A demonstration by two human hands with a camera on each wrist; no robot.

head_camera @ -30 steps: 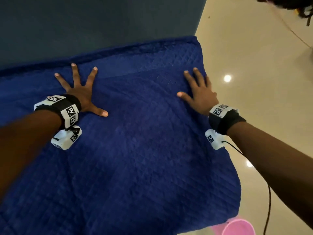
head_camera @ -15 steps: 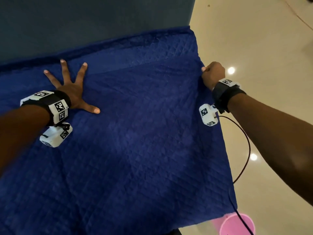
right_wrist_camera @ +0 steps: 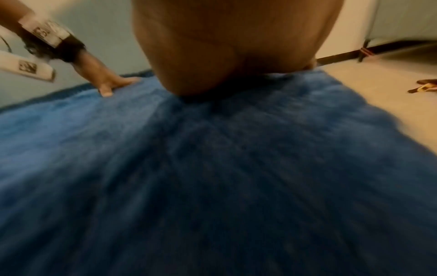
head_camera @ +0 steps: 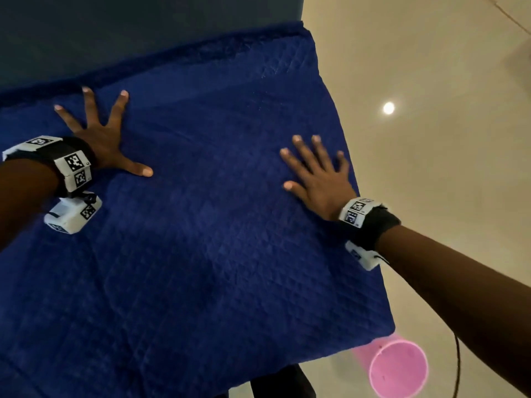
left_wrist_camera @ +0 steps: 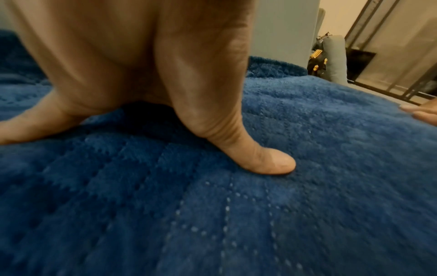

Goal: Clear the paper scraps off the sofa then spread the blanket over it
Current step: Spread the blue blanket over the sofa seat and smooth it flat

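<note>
A dark blue quilted blanket (head_camera: 207, 225) lies spread flat over the sofa seat, its right edge hanging over the sofa's end. My left hand (head_camera: 100, 133) presses flat on it near the backrest, fingers splayed wide; the left wrist view shows its thumb (left_wrist_camera: 264, 162) pushed into the blanket (left_wrist_camera: 236, 214). My right hand (head_camera: 319, 176) lies flat with straight fingers near the blanket's right edge. The right wrist view is blurred and shows blue blanket (right_wrist_camera: 212, 177) under the palm. No paper scraps are visible.
The grey-blue sofa backrest (head_camera: 143, 33) rises behind the blanket. A pink bin (head_camera: 398, 369) stands on the beige tiled floor (head_camera: 431, 96) at the lower right. A black cable (head_camera: 457, 366) hangs from my right wrist. Something brown and yellow (right_wrist_camera: 423, 87) lies on the floor.
Half a second ago my right hand gripped the blanket's right edge with curled fingers. It now lies flat on the blanket, nearer to me. My left hand stays pressed in place.
</note>
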